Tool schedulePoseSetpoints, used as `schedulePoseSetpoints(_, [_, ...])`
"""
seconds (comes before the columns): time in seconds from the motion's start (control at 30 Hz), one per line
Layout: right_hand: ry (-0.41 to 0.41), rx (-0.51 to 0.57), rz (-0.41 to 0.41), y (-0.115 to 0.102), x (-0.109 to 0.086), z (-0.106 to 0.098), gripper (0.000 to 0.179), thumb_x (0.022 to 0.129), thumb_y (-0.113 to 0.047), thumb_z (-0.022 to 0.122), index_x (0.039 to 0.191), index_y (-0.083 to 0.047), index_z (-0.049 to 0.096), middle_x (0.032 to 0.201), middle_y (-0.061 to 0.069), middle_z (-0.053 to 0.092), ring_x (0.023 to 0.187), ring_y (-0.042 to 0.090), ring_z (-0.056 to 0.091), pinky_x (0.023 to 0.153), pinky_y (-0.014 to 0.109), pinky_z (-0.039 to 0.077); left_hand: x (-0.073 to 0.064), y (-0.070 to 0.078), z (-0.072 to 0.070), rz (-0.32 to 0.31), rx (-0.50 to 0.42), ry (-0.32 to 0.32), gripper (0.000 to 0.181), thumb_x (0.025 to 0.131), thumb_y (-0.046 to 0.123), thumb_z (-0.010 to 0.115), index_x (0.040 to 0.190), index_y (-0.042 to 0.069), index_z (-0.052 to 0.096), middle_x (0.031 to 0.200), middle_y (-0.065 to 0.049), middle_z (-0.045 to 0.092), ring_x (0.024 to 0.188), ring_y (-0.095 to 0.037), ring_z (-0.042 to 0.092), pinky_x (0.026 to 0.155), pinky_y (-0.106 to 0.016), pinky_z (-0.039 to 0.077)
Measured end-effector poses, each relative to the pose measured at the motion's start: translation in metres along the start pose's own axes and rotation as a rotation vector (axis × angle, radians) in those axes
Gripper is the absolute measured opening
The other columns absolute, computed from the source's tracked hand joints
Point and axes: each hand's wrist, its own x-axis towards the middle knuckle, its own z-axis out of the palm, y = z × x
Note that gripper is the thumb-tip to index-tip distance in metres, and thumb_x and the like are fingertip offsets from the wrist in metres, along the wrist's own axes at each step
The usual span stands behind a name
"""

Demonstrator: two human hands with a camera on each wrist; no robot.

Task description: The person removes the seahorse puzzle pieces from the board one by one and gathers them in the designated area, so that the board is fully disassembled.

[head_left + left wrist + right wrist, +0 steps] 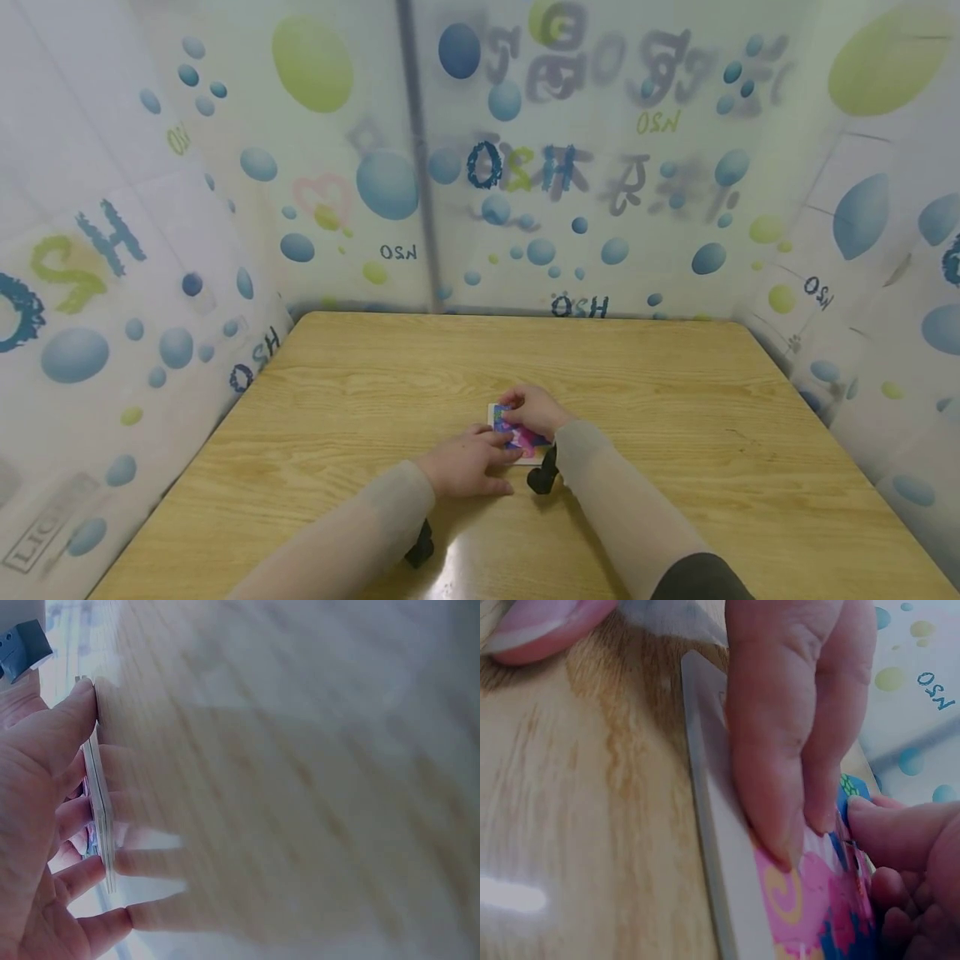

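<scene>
A small flat jigsaw puzzle (pixel 531 442) with a white border and a pink and blue picture lies on the wooden table. My left hand (pixel 468 462) rests on its left side, fingers stretched over the picture. In the right wrist view, two left fingertips press on the pink part beside the pale border (pixel 718 802). At the puzzle's far side, my right hand (pixel 536 412) has its fingers curled, the thumb (pixel 889 829) against a blue and green puzzle piece (pixel 849 786). The right fingertips partly hide that piece. The left wrist view shows the board's thin edge (pixel 100 799).
The wooden table (pixel 360 375) reaches to patterned fabric walls (pixel 517 225) at the back and both sides. Black wrist mounts (pixel 543 473) sit on both forearms, the right one close to the puzzle's near right corner.
</scene>
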Motion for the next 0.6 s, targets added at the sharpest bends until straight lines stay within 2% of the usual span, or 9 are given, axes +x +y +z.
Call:
schedulePoseSetpoints(0.13, [0.003,0.021,-0.003,0.0009,0.0004,-0.0003,0.015,0.092,-0.013,0.065,0.107,-0.015,0.067,0.104,0.004,0.061,0.097,0.023,0.053,0.091,0.043,0.041,-0.0001,-0.0002,0.0004,0.0,0.0,0.0,0.061,0.091,0.057,0.054,0.145,0.031,0.042,0.155,0.001,0.03,0.139,-0.031,0.03,0.112,-0.046,0.03])
schedulePoseSetpoints(0.4, [0.017,0.098,0.001,0.0021,-0.0013,-0.0022,0.013,0.093,-0.016,0.063,0.104,-0.015,0.071,0.105,0.002,0.064,0.1,0.022,0.054,0.095,0.045,0.038,0.0006,0.0001,-0.0003,-0.019,-0.006,-0.009,0.062,0.09,0.058,0.055,0.145,0.032,0.042,0.155,0.001,0.031,0.139,-0.031,0.03,0.111,-0.047,0.031])
schedulePoseSetpoints(0.6, [0.022,0.128,0.004,0.0048,0.0011,-0.003,0.013,0.092,-0.016,0.065,0.102,-0.014,0.072,0.103,0.002,0.064,0.099,0.021,0.054,0.089,0.04,0.039,0.0,0.0011,-0.0014,-0.023,-0.005,-0.013,0.062,0.09,0.058,0.055,0.145,0.032,0.043,0.155,0.001,0.032,0.139,-0.031,0.031,0.11,-0.047,0.032])
